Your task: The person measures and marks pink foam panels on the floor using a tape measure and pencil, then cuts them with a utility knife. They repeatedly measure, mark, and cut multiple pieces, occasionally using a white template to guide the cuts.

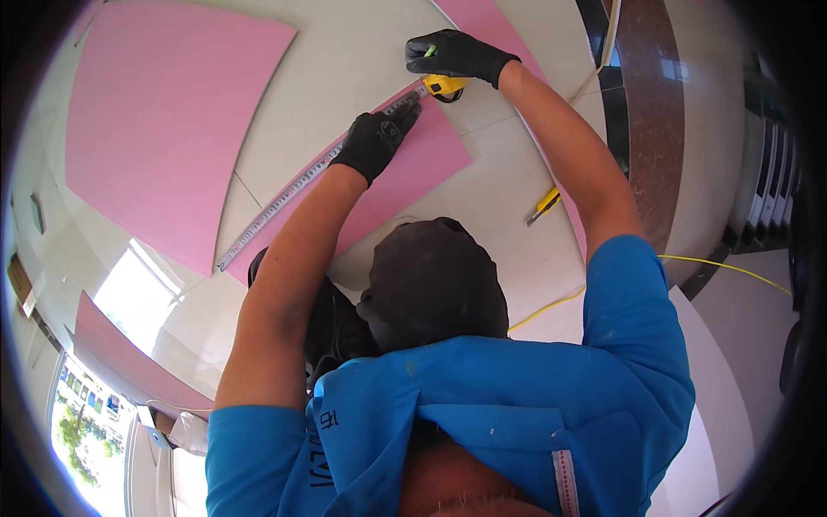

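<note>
My left hand [377, 140], in a black glove, lies flat with its fingers stretched out, pressing a metal tape measure blade [284, 196] onto a pink foam board [413, 168] on the pale tiled floor. The blade runs diagonally along the board's edge. At its far end sits the yellow tape case [444, 86]. My right hand [457, 54], also gloved in black, is curled just above the case around a small green marker [429, 51]. A dark cap [435, 280] and a blue shirt fill the lower middle of the view.
A large pink board [164, 121] lies at the upper left, another pink sheet [491, 24] at the top right. A yellow utility knife [544, 207] lies on the floor at right. A yellow cable [551, 306] and a dark stone strip [648, 112] run along the right.
</note>
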A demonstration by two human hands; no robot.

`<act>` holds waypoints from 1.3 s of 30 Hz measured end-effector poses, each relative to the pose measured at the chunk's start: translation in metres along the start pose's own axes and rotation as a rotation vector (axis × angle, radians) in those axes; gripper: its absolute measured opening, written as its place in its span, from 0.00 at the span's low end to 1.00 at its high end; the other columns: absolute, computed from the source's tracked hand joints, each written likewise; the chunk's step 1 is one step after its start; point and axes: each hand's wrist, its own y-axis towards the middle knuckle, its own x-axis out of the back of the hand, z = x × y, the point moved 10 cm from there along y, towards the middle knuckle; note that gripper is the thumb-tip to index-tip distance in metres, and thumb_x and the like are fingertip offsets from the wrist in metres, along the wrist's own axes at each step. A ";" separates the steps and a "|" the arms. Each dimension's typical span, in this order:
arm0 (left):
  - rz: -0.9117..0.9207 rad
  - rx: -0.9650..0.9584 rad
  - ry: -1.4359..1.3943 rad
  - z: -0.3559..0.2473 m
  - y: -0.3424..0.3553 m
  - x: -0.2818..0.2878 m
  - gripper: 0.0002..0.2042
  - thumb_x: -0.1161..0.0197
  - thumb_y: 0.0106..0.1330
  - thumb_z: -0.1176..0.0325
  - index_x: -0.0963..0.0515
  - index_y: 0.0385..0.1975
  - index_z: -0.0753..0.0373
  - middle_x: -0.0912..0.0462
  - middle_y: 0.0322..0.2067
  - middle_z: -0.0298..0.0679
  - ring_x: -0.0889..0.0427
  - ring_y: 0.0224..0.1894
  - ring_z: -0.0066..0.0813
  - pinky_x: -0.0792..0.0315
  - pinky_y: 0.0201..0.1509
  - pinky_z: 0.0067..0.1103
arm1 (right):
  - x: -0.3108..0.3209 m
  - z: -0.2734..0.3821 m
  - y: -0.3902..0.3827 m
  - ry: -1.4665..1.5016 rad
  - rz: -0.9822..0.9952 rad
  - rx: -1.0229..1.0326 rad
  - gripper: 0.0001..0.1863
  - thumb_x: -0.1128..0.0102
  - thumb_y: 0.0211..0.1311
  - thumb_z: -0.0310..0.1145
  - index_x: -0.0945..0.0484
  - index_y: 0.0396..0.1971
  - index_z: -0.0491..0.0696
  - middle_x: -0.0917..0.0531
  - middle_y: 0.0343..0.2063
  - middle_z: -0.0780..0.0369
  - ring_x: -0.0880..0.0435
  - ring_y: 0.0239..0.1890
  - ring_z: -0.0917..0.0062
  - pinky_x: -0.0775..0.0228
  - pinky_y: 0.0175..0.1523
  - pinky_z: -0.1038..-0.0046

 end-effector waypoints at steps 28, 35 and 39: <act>-0.019 0.009 -0.026 -0.001 0.002 0.006 0.26 0.52 0.65 0.74 0.35 0.66 0.51 0.36 0.68 0.36 0.16 0.37 0.28 0.25 0.35 0.25 | -0.012 -0.027 0.001 0.187 0.021 -0.043 0.16 0.38 0.58 0.43 0.17 0.36 0.45 0.14 0.34 0.56 0.17 0.37 0.66 0.27 0.46 0.67; 0.015 0.012 0.005 -0.001 0.001 0.005 0.26 0.52 0.65 0.74 0.35 0.66 0.51 0.34 0.67 0.36 0.16 0.37 0.29 0.24 0.37 0.27 | -0.012 -0.016 -0.002 0.213 0.060 0.008 0.15 0.39 0.59 0.42 0.17 0.38 0.46 0.15 0.38 0.56 0.17 0.37 0.67 0.27 0.46 0.68; -0.001 0.012 -0.049 0.002 0.000 0.006 0.26 0.53 0.66 0.73 0.35 0.66 0.50 0.35 0.68 0.36 0.16 0.37 0.28 0.25 0.36 0.26 | 0.004 -0.005 -0.020 0.357 -0.140 0.018 0.18 0.41 0.62 0.45 0.19 0.45 0.48 0.15 0.39 0.59 0.16 0.39 0.69 0.27 0.50 0.69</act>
